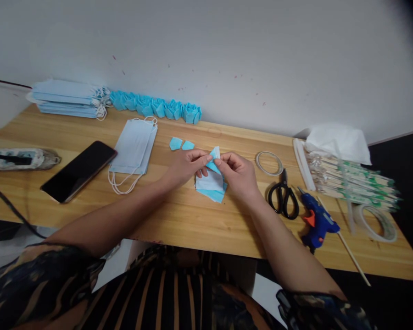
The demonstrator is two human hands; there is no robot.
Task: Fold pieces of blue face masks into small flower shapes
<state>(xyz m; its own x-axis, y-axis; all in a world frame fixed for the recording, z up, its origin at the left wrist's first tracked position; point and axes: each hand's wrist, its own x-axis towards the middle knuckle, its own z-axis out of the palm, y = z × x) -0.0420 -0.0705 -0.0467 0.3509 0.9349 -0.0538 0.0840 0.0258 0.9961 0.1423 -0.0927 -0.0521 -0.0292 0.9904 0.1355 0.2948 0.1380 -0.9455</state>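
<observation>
A small folded piece of blue and white mask fabric [214, 158] is pinched between my two hands above the middle of the table. My left hand [192, 166] grips its left side with thumb and fingers. On the other side, my right hand [239, 174] closes on its right edge. Directly beneath lie cut blue and white fabric pieces [209, 187], partly covered by my fingers. Just beyond my left hand are two folded blue pieces, a pointed one [175, 143] and a smaller one [188, 145].
Face masks [134, 144] lie left, beside a phone [79, 172]. A mask stack [67, 98] and blue fabric flowers [154, 106] line the wall. Rightward are a thin tape roll [269, 163], black scissors [282, 197], a blue glue gun [317, 217], wrapped sticks [354, 181] and wider tape [375, 223].
</observation>
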